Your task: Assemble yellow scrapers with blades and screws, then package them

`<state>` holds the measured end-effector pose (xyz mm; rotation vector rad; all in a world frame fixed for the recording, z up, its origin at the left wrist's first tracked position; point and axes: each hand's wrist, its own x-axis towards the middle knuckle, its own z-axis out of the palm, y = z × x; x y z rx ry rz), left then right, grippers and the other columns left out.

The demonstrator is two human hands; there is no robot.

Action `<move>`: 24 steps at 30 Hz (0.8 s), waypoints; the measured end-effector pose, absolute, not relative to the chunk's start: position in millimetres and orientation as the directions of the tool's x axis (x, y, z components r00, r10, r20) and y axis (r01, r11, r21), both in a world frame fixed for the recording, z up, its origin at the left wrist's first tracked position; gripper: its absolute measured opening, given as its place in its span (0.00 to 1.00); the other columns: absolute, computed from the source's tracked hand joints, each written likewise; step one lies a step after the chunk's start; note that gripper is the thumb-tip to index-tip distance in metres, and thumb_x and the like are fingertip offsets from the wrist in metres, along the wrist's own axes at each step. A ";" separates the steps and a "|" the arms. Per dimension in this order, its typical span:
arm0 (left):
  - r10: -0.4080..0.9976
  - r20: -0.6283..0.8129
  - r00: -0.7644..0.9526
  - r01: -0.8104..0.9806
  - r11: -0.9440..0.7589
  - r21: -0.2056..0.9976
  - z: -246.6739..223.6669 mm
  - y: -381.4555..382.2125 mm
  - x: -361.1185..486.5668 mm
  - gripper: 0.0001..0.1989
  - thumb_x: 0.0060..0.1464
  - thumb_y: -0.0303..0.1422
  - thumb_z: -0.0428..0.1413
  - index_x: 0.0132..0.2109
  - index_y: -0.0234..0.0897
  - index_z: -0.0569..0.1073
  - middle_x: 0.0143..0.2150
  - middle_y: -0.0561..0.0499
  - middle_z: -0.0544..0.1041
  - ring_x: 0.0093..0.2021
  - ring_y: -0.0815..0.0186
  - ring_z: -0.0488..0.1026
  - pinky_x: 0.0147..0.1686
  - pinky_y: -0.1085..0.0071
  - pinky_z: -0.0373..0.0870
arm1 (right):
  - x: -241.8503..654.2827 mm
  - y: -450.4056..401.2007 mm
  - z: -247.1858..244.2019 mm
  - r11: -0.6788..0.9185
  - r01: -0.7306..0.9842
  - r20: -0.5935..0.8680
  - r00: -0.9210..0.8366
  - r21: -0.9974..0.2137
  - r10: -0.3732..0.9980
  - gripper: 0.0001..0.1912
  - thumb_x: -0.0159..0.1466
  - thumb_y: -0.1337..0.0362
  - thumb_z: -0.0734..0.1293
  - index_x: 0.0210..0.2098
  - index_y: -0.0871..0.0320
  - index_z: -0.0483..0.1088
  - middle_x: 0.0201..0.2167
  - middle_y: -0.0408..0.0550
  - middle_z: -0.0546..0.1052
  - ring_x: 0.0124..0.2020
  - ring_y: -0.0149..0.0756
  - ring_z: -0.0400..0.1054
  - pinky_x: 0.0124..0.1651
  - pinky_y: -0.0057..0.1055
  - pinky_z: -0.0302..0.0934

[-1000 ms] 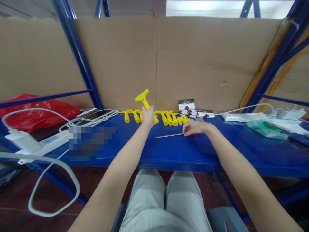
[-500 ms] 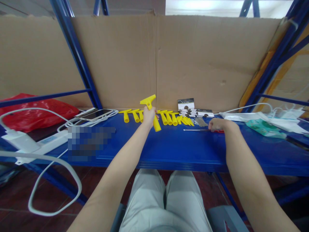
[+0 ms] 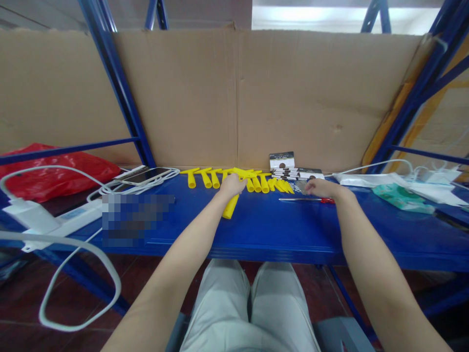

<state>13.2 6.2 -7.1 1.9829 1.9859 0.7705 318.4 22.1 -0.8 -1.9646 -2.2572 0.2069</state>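
My left hand (image 3: 233,186) is wrapped around the handle of a yellow T-shaped scraper (image 3: 230,208), its wide head pointing away from me. Behind it, a row of similar yellow scrapers (image 3: 207,179) lies along the back of the blue shelf. At the right, my right hand (image 3: 320,187) has its fingers drawn together beside a small grey heap (image 3: 301,185); whatever they pinch is too small to make out. Just below that hand lies a screwdriver (image 3: 293,199) with a red handle. Several small yellow pieces (image 3: 280,186) lie left of the heap.
Small black-and-white boxes (image 3: 282,160) are stacked against the cardboard (image 3: 176,98). To the left are a red plastic bag (image 3: 54,171), a white power strip (image 3: 80,212), cables and a phone (image 3: 146,175). A green packet (image 3: 401,198) lies to the right among white packaging.
My left hand has lowered the yellow scraper toward the shelf and tilted its head the other way. My right hand has left the screwdriver and moved slightly left to the grey heap.
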 end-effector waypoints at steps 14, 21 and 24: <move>0.975 0.009 0.223 0.958 -0.221 0.183 4.1 -3.8 10.9 0.15 0.54 0.38 0.50 0.36 0.30 0.75 0.33 0.43 0.79 0.29 0.65 0.75 0.30 0.73 0.65 | 289.3 23.1 -8.9 0.020 0.997 0.155 -0.008 -0.076 0.988 0.19 0.57 0.68 0.59 0.45 0.53 0.73 0.46 0.50 0.76 0.48 0.44 0.68 0.46 0.38 0.60; 0.966 0.080 0.247 0.960 -0.255 0.115 -7.8 -11.8 6.3 0.16 0.51 0.43 0.53 0.39 0.34 0.73 0.37 0.44 0.78 0.37 0.60 0.74 0.31 0.71 0.62 | 293.5 25.8 -10.2 0.017 0.994 0.198 0.004 -0.104 0.980 0.17 0.56 0.67 0.60 0.42 0.52 0.74 0.41 0.49 0.77 0.45 0.43 0.69 0.45 0.37 0.60; 0.957 0.135 0.259 0.957 -0.273 0.098 -10.7 -12.4 7.3 0.16 0.50 0.43 0.54 0.40 0.35 0.73 0.41 0.44 0.77 0.42 0.57 0.72 0.32 0.71 0.62 | 295.3 26.9 -11.2 0.004 0.991 0.223 0.026 -0.134 0.974 0.17 0.55 0.67 0.60 0.41 0.52 0.75 0.40 0.48 0.78 0.45 0.43 0.69 0.45 0.37 0.60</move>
